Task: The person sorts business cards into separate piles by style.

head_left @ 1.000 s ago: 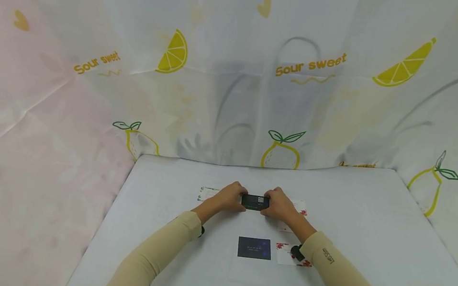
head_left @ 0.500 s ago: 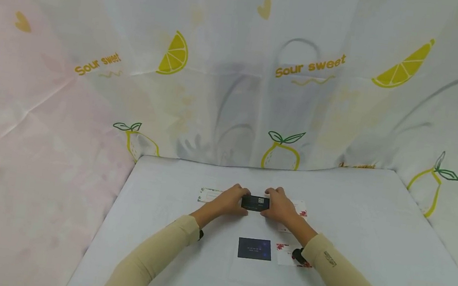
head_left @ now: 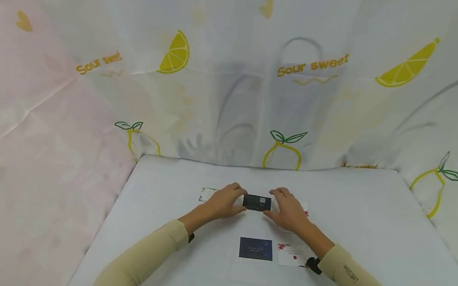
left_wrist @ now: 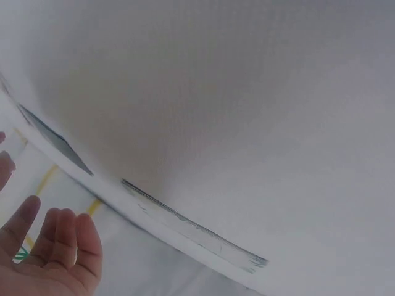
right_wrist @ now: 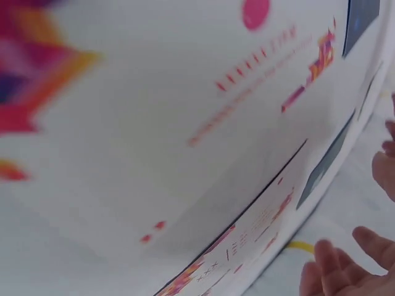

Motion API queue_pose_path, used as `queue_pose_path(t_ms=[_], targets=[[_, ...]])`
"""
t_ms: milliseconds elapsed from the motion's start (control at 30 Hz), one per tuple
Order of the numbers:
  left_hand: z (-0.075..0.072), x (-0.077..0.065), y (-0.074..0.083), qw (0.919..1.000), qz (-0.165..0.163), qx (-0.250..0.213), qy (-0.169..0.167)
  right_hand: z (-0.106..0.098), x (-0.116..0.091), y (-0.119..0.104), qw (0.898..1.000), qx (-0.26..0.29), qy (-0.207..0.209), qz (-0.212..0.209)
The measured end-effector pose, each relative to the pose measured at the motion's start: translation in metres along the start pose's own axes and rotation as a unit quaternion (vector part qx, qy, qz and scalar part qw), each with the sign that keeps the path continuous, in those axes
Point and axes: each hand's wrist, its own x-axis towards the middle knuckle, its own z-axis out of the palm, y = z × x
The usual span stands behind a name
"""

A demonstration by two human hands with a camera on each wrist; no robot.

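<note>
A dark card (head_left: 257, 202) with a small square code lies on the white table between both hands. My left hand (head_left: 221, 202) is at its left edge, thumb and fingers spread apart; whether it still touches the card cannot be told. In the left wrist view the left hand (left_wrist: 55, 253) has loosely bent fingers with nothing between them. My right hand (head_left: 287, 211) stands just off the card's right edge, thumb and fingers apart. The right wrist view shows the right hand (right_wrist: 345, 271) with relaxed fingers, holding nothing, beyond the dark card (right_wrist: 326, 161).
Left of the dark card lies a white leaf-patterned card (head_left: 207, 194). A red-patterned card (head_left: 305, 208) is partly behind the right hand. Nearer me are a dark blue card (head_left: 256, 248) and a white card with red corners (head_left: 292, 255). A printed cloth (head_left: 239, 67) hangs behind the table.
The right hand has drawn away from the dark card to the right, and its grip has opened. The left hand has loosened and shifted slightly left. The card stays in place.
</note>
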Motion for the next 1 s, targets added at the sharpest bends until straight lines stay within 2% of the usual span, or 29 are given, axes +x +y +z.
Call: queue_pose_path(t_ms=[67, 167, 433, 600, 833, 1000], targets=[[-0.002, -0.004, 0.001, 0.9993, 0.021, 0.02, 0.021, -0.002, -0.007, 0.001, 1.0, -0.017, 0.016, -0.019], [-0.004, -0.01, 0.002, 0.9981, 0.034, 0.039, 0.033, -0.002, -0.016, 0.003, 0.998, -0.035, 0.026, -0.043], [-0.002, -0.029, 0.002, 0.9992, 0.029, 0.025, -0.009, -0.003, -0.036, 0.01, 0.998, -0.035, 0.016, -0.056], [-0.001, -0.035, 0.003, 0.9995, 0.025, 0.006, -0.019, -0.001, -0.044, 0.014, 0.998, -0.022, 0.004, -0.053], [0.001, -0.045, 0.005, 0.998, 0.015, -0.051, -0.033, -0.002, -0.056, 0.015, 0.999, 0.006, -0.008, -0.053], [0.001, -0.052, 0.011, 0.9948, 0.026, -0.089, -0.044, -0.003, -0.064, 0.014, 0.998, 0.006, -0.021, -0.059]])
